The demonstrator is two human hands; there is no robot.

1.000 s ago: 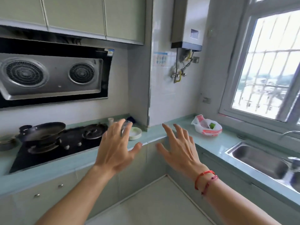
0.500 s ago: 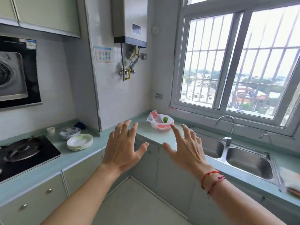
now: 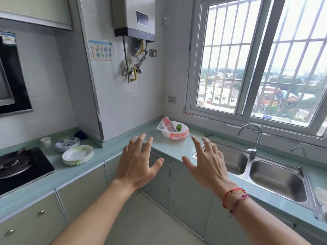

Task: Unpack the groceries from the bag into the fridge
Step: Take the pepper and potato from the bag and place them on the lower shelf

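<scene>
A: Both hands are up in front of the camera. Left hand has its fingers spread wide, palm away, holding nothing.

B: Same on the other side: right hand splayed and empty, red strings around the wrist.

A: And the bag?

B: On the tabletop in the corner under the window, mouth open, something green showing inside. It sits beyond both hands, apart from them.

A: Sink to the right of the bag, plates stacked to the left, near the hob.
</scene>
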